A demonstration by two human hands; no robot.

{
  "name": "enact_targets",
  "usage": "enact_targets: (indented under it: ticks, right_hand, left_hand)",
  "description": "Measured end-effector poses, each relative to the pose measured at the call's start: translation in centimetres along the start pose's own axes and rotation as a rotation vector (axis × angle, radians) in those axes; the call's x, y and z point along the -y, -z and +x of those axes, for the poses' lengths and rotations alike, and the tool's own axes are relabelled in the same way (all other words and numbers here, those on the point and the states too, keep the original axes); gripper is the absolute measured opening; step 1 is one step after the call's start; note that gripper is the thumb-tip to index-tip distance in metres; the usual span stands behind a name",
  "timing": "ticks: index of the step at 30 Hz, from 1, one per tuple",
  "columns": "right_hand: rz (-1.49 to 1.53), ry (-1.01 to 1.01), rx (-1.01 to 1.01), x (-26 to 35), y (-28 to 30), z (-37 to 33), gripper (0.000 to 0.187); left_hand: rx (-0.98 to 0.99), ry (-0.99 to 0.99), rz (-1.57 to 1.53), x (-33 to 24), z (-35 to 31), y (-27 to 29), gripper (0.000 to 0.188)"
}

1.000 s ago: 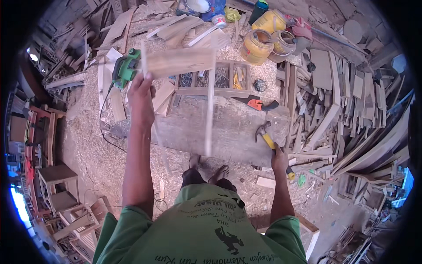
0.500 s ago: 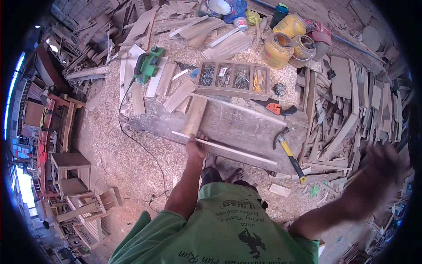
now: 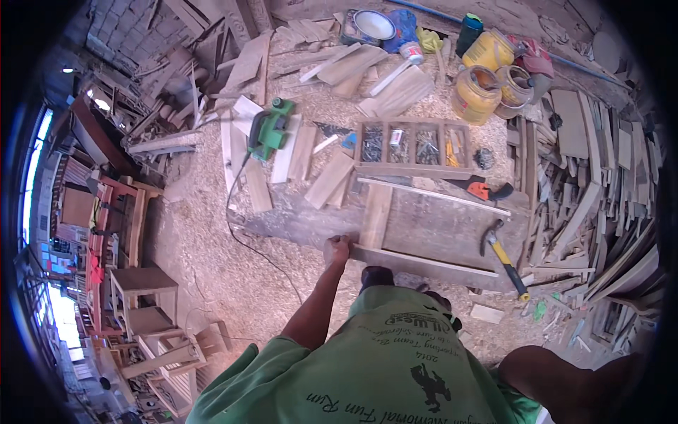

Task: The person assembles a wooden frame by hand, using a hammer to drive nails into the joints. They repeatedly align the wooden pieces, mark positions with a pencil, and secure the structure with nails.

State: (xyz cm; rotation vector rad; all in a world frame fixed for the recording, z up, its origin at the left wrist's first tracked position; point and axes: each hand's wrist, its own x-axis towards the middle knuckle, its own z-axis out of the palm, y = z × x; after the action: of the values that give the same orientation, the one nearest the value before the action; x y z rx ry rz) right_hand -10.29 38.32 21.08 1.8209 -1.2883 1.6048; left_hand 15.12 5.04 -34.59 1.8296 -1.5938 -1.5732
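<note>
My left hand (image 3: 339, 249) is closed on the left end of the near wooden rail (image 3: 431, 265) of a partly assembled frame. The rail lies along the near edge of a weathered plank bench (image 3: 296, 220). A short wide crosspiece (image 3: 376, 215) runs from it to a thin far rail (image 3: 434, 196). My right arm (image 3: 579, 381) reaches to the lower right, and its hand is lost beyond the dark rim. A hammer (image 3: 501, 254) with a yellow and black handle lies at the bench's right end.
A divided wooden box (image 3: 413, 171) of nails stands behind the frame, beside an orange-handled saw (image 3: 487, 191). A green electric planer (image 3: 270, 131) trails a cord (image 3: 258, 244) to the left. Yellow jars (image 3: 477, 95) stand at the back; scrap wood (image 3: 565, 205) is piled right.
My left hand has shifted from beside the crosspiece to the near rail's left end. My right hand, blurred at the right before, has dropped out of view. The whole view has shifted.
</note>
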Motion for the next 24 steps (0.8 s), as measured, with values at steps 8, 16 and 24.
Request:
enact_targets:
  ticks: [8, 16, 24]
  right_hand:
    - [-0.148, -0.935, -0.134, -5.2, -11.8, -6.4, 0.058]
    - [-0.041, -1.543, -0.33, -5.8, -17.7, -13.5, 0.048]
    - [-0.207, -1.672, -0.494, -4.9, -19.4, -15.3, 0.027]
  left_hand:
    - [-0.26, -0.526, 0.411, -16.0, 10.6, 5.9, 0.035]
    - [-0.253, -0.915, 0.985, -23.2, 23.3, 4.1, 0.03]
    - [-0.056, -0.862, 1.167, -26.9, 27.0, 3.9, 0.03]
